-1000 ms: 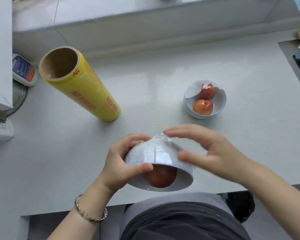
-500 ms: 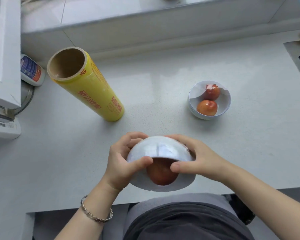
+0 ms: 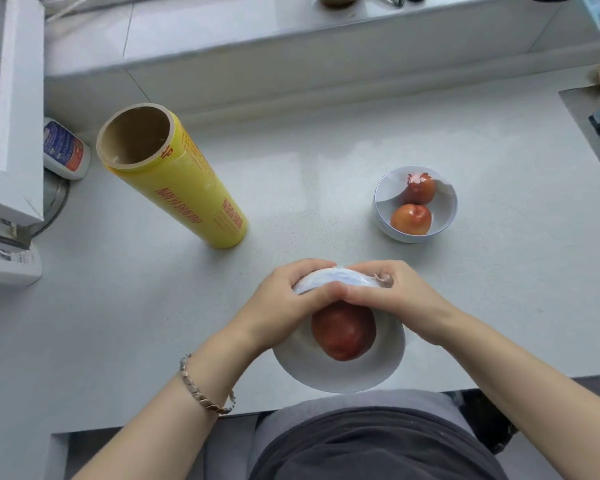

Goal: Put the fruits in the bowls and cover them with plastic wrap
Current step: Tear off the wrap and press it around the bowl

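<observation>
A white bowl (image 3: 340,372) is tilted with its mouth toward me at the near counter edge. A red fruit (image 3: 343,332) shows inside it behind clear plastic wrap (image 3: 336,277). My left hand (image 3: 284,303) grips the bowl's left side and back. My right hand (image 3: 395,299) grips its right side, fingers curled over the wrap bunched on the bowl's underside. Farther back on the right stands a second white bowl (image 3: 381,216) with two red-orange fruits (image 3: 411,219), covered with clear wrap.
A big yellow roll of plastic wrap (image 3: 177,181) lies on the counter at left, open tube end toward me. A small white bottle (image 3: 65,150) and a white appliance (image 3: 7,140) sit at far left. A sink edge (image 3: 589,126) is at far right.
My right hand came down from hovering over the bowl and closed on its right side. The bowl has tipped further, showing more of its mouth and the fruit.
</observation>
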Demonstrator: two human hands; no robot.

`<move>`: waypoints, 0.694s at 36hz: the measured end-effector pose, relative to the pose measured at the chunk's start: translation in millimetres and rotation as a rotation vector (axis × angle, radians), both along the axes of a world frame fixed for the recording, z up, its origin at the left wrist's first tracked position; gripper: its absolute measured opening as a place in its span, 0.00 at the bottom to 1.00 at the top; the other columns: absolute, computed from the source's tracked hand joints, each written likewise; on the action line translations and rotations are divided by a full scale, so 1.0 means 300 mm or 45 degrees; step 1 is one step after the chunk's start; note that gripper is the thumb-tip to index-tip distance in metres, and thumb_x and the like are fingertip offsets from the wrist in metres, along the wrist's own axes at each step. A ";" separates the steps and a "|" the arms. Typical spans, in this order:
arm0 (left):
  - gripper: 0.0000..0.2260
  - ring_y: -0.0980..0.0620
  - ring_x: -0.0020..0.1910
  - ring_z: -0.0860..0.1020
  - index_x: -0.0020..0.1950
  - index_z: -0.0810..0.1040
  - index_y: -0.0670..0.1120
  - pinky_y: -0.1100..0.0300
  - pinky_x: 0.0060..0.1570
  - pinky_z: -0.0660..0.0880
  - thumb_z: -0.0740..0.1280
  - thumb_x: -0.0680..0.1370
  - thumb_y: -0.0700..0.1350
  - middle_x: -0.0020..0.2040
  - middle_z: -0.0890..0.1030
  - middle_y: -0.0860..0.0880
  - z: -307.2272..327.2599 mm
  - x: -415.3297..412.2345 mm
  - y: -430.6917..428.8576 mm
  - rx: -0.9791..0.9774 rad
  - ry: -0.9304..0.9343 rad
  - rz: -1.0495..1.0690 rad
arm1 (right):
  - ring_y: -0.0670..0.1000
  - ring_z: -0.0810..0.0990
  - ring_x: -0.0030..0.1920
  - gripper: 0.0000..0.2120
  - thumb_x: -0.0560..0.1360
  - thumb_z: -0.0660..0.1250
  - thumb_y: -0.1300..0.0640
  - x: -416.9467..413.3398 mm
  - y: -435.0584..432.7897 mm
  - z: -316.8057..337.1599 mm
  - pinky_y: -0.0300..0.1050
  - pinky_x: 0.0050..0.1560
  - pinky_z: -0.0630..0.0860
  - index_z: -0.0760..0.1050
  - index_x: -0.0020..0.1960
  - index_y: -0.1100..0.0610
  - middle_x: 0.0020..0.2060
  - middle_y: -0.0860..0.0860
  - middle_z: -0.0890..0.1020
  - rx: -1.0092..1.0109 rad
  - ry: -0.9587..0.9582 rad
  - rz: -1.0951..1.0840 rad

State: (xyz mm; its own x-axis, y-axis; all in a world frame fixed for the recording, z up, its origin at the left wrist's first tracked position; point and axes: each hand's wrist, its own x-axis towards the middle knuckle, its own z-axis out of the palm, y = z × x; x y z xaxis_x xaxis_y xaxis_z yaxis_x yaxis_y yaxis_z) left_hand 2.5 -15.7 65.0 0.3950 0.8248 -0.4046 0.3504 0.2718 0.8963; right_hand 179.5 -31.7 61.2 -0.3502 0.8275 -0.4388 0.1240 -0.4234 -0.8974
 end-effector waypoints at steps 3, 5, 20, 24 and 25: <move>0.17 0.63 0.42 0.79 0.42 0.80 0.56 0.70 0.45 0.73 0.66 0.60 0.64 0.39 0.83 0.59 -0.024 0.010 -0.011 0.044 -0.027 0.118 | 0.47 0.83 0.46 0.24 0.57 0.73 0.43 -0.002 -0.002 -0.001 0.41 0.49 0.77 0.81 0.49 0.54 0.44 0.53 0.85 -0.032 -0.002 -0.042; 0.17 0.61 0.43 0.80 0.42 0.81 0.55 0.67 0.46 0.74 0.68 0.59 0.63 0.40 0.84 0.58 -0.038 0.008 -0.026 0.072 -0.053 0.213 | 0.44 0.83 0.46 0.21 0.59 0.74 0.47 -0.001 -0.008 -0.002 0.36 0.47 0.78 0.80 0.50 0.53 0.44 0.50 0.85 -0.081 0.009 -0.087; 0.18 0.58 0.44 0.81 0.42 0.82 0.54 0.65 0.47 0.75 0.70 0.58 0.61 0.41 0.84 0.58 -0.057 -0.037 -0.089 0.098 -0.059 0.415 | 0.43 0.73 0.34 0.09 0.73 0.67 0.58 0.014 0.050 0.032 0.34 0.41 0.69 0.76 0.34 0.53 0.31 0.46 0.77 0.000 -0.188 0.018; 0.17 0.62 0.43 0.80 0.42 0.82 0.55 0.69 0.46 0.74 0.70 0.57 0.60 0.40 0.84 0.61 -0.052 -0.049 -0.093 0.128 -0.054 0.383 | 0.42 0.73 0.30 0.12 0.76 0.64 0.59 0.015 0.070 0.044 0.32 0.37 0.72 0.75 0.34 0.56 0.29 0.47 0.76 -0.030 -0.098 -0.065; 0.17 0.62 0.43 0.80 0.43 0.81 0.56 0.69 0.46 0.74 0.71 0.57 0.60 0.40 0.84 0.61 -0.051 -0.052 -0.092 0.142 -0.046 0.375 | 0.42 0.73 0.29 0.12 0.76 0.63 0.59 0.013 0.074 0.048 0.33 0.36 0.72 0.74 0.34 0.57 0.28 0.48 0.76 -0.055 -0.071 -0.079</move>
